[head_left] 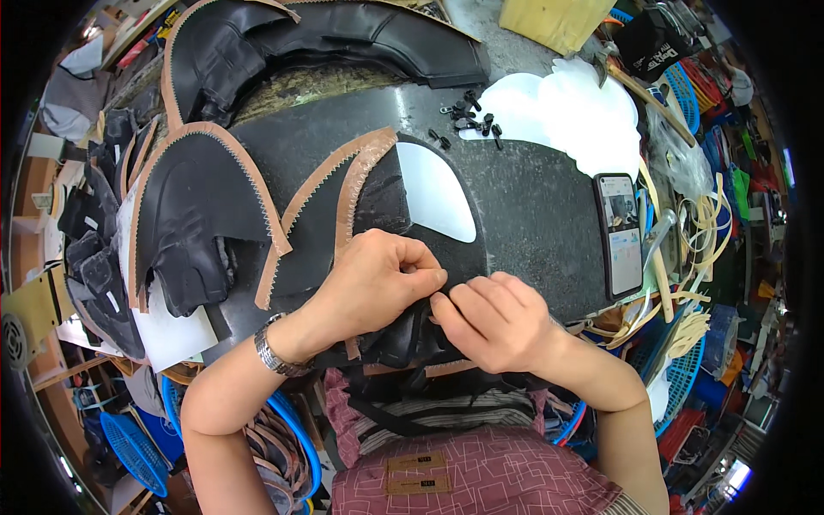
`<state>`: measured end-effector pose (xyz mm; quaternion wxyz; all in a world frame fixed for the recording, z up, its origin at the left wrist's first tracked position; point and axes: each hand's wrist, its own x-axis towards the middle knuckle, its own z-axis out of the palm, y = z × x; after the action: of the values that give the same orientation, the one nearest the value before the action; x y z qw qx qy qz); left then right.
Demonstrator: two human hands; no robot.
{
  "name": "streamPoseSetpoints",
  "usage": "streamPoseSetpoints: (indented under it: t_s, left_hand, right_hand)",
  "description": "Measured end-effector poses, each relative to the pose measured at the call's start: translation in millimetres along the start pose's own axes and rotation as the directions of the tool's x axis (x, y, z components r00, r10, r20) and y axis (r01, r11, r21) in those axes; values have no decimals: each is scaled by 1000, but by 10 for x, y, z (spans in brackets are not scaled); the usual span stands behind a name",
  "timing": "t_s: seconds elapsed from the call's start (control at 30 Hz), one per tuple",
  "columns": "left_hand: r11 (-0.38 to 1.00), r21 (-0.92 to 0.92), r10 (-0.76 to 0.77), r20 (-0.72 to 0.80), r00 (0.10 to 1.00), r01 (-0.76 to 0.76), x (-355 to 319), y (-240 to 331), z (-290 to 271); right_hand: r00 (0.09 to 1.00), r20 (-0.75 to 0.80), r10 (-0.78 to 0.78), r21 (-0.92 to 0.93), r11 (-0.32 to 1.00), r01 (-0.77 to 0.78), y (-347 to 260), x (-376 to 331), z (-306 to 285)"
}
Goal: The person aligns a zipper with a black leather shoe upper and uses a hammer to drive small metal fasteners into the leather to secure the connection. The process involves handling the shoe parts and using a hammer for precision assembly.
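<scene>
My left hand (382, 279), a metal watch at its wrist, is closed in a pinch. Its fingertips almost meet those of my right hand (496, 322), which is pinched shut too. What they grip is too small and too covered to make out. Directly beneath them lies a black boot upper (438, 256) with tan zigzag-cut edging and a white rounded panel (433, 189) on it. Part of that upper is hidden by my left hand. Beyond it on the dark worktop (536, 215) several black zip sliders (472, 112) are scattered.
Another black upper (197, 206) lies at the left, and a long curved black piece (360, 43) spans the far side. White cut-out sheets (575, 112) are at the far right, with a hammer (652, 103) beside them. A phone (620, 236) rests on the right edge.
</scene>
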<state>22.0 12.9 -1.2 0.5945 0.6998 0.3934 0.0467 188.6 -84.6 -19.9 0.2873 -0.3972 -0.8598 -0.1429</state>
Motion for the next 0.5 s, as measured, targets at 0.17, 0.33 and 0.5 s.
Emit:
streamPoseSetpoints:
  t_s: [0.17, 0.33, 0.5]
  left_hand:
    - [976, 115, 197, -106, 975, -185, -55, -103, 78]
    - [942, 204, 303, -162, 939, -268, -64, -155, 136]
    - [970, 128, 223, -133, 966, -206, -68, -108, 117]
  right_hand:
    - [995, -43, -88, 38, 995, 90, -14, -69, 68]
    - [987, -57, -151, 93, 983, 156, 9, -80, 92]
    - [982, -55, -181, 55, 981, 184, 2, -88, 128]
